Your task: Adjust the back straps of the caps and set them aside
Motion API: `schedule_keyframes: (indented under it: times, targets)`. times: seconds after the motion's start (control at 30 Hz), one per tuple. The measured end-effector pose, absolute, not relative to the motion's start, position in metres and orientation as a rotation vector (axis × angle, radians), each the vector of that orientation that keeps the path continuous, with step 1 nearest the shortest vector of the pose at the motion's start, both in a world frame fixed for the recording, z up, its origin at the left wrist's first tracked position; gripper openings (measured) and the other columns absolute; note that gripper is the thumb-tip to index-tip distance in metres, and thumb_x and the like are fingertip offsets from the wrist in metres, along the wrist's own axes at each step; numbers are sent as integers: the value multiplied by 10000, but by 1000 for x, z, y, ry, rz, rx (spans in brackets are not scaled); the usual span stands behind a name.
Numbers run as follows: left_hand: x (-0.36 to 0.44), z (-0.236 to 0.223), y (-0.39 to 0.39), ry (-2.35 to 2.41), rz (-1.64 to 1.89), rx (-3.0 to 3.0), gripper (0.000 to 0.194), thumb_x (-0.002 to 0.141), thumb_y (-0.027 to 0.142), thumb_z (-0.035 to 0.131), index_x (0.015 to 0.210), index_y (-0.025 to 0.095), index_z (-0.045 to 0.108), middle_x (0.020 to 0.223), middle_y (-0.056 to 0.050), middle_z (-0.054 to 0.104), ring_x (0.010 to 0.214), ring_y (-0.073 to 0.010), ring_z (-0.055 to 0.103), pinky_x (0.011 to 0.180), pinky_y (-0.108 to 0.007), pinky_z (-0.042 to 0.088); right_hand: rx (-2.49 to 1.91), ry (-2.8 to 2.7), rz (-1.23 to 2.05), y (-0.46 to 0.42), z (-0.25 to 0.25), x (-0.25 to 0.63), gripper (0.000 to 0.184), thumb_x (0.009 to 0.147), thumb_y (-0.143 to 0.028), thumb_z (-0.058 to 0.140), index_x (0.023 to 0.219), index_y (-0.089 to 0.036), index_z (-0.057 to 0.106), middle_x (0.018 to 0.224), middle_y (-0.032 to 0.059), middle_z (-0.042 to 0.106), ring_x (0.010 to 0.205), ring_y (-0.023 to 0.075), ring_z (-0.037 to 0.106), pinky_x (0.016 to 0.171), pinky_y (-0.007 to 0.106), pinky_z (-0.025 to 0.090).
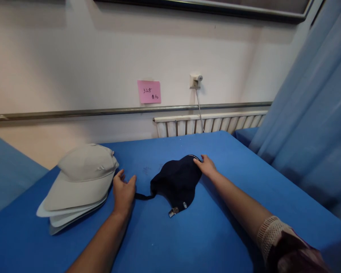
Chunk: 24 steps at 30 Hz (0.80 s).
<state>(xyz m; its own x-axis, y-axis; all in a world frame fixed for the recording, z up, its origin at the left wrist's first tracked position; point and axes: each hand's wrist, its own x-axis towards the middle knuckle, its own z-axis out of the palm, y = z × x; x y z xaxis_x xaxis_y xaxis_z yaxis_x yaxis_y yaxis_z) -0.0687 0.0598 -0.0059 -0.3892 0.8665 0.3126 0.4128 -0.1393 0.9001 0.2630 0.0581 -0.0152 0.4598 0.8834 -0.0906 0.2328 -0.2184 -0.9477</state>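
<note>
A dark navy cap (176, 182) lies in the middle of the blue table surface, its back strap stretched out to the left and a metal buckle (173, 212) at its near edge. My right hand (207, 166) grips the cap's far right edge between thumb and fingers. Left of the cap is my left hand (124, 189), thumb and fingers apart, close to the strap's end; it holds nothing that I can see. Just beyond that hand stands a stack of caps, with a light grey cap (86, 167) on top and several brims showing below.
Behind the blue table (165, 250) run a metal rail (108, 112) and a white radiator (187, 127). A pink note (149, 91) and a socket with a plugged-in cord (195, 81) are on the wall. Blue curtain (309, 125) hangs at the right.
</note>
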Motion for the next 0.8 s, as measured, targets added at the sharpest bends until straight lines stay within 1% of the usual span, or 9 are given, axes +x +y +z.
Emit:
schedule_keyframes:
  times: [0.1, 0.17, 0.2, 0.3, 0.4, 0.5, 0.57, 0.67, 0.8]
  targets:
    - [-62, -2, 52, 1738, 1530, 1591, 553, 751, 325, 646, 1264, 192, 488, 1354, -142, 494, 1268, -304, 484, 1018, -475, 430, -1667, -910, 1045, 69, -14, 265, 300, 722, -289, 755, 953, -120, 665, 993, 158, 700, 1082, 306, 603, 905, 403, 472]
    - [-59, 0, 48, 1673, 1503, 1685, 524, 764, 308, 625, 1259, 195, 495, 1390, -138, 479, 1283, -307, 476, 1023, -476, 432, -1585, -879, 1218, 64, -12, 264, 212, 705, -269, 773, 821, -123, 673, 785, 123, 711, 883, 271, 666, 764, 371, 528]
    - [-58, 1, 46, 1658, 1490, 1708, 514, 770, 303, 618, 1257, 193, 496, 1395, -139, 478, 1285, -307, 477, 1025, -478, 433, -1529, -858, 1298, 60, -12, 264, 196, 701, -260, 777, 789, -122, 670, 735, 115, 707, 807, 254, 674, 711, 360, 541]
    - [-60, 7, 43, 1684, 1534, 1724, 522, 777, 293, 620, 1270, 187, 486, 1405, -141, 471, 1310, -305, 454, 1068, -487, 392, -1354, -748, 1418, 46, -9, 266, 155, 755, -260, 725, 807, -128, 662, 780, 122, 716, 737, 218, 680, 666, 347, 567]
    - [-57, 16, 37, 1682, 1709, 1735, 584, 765, 270, 644, 1313, 201, 455, 1453, -133, 420, 1365, -288, 388, 1131, -469, 308, -1232, -606, 1350, 31, -5, 265, 122, 859, -287, 596, 875, -173, 636, 921, 110, 717, 837, 198, 689, 728, 321, 581]
    - [-39, 19, 19, 1522, 1690, 1625, 585, 793, 294, 630, 1341, 234, 436, 1461, -118, 427, 1360, -267, 402, 1121, -452, 320, -999, -432, 1301, 11, -3, 245, 114, 840, -224, 598, 948, -198, 626, 1030, 86, 708, 964, 201, 683, 798, 317, 583]
    - [-19, 13, 1, 1353, 1422, 1466, 486, 809, 350, 623, 1264, 221, 513, 1364, -126, 537, 1267, -264, 509, 1062, -449, 393, -830, -360, 1388, -8, -6, 221, 180, 786, -179, 654, 965, -185, 639, 1059, 88, 706, 981, 214, 684, 831, 331, 579]
    - [12, -2, -23, 1135, 1056, 1220, 398, 816, 443, 630, 1115, 182, 612, 1148, -137, 673, 1054, -254, 649, 899, -402, 507, -779, -323, 1515, -38, -16, 179, 192, 767, -182, 694, 955, -172, 657, 1060, 95, 712, 969, 218, 689, 836, 332, 569]
    - [29, -13, -35, 1011, 1055, 1009, 317, 726, 410, 741, 885, 153, 645, 858, -64, 708, 810, -199, 682, 765, -324, 536, -785, -302, 1648, -63, -24, 149, 205, 741, -239, 762, 915, -169, 679, 974, 70, 729, 887, 184, 697, 794, 297, 547]
